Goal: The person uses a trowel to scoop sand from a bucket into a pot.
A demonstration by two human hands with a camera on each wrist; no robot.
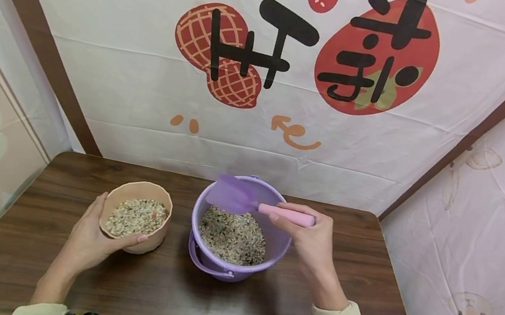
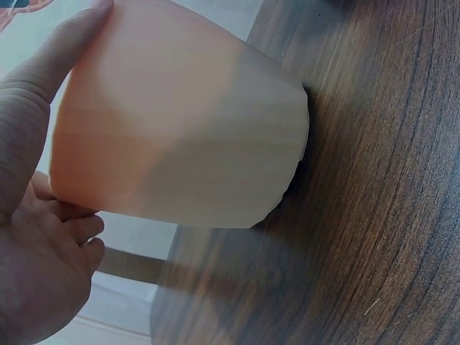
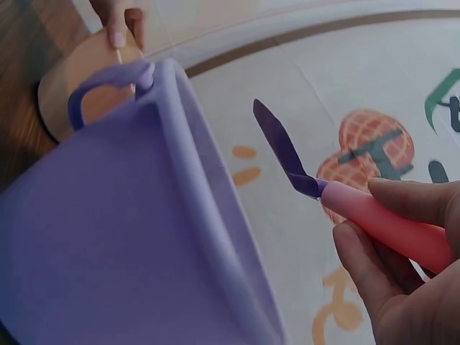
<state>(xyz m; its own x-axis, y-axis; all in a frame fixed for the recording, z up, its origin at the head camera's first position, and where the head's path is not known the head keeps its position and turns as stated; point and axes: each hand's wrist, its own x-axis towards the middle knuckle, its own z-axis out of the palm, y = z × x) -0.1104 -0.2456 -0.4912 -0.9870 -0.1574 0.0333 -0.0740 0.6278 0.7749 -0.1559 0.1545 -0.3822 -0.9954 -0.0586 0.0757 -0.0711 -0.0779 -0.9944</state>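
On the left of the table, my left hand (image 1: 89, 241) grips a peach-coloured pot (image 1: 154, 240) by its side, thumb and fingers up near the rim. Gravel (image 1: 138, 218) of mixed pale grains fills much of that pot. My right hand (image 1: 311, 241) holds a small toy shovel by its pink handle (image 1: 287, 215). Its purple blade (image 1: 233, 194) hangs over the far side of a purple bucket (image 1: 280, 252), above the rim in the right wrist view. More gravel (image 1: 233, 237) lies inside the bucket. The left wrist view shows the pot's smooth outer wall (image 2: 187, 122) and its base at the table.
The bucket's handle (image 1: 207, 269) hangs down on its near left side. Pot and bucket stand side by side on a dark wooden table (image 1: 164, 311). A printed white cloth (image 1: 132, 91) rises behind the table, with more cloth walls at both sides.
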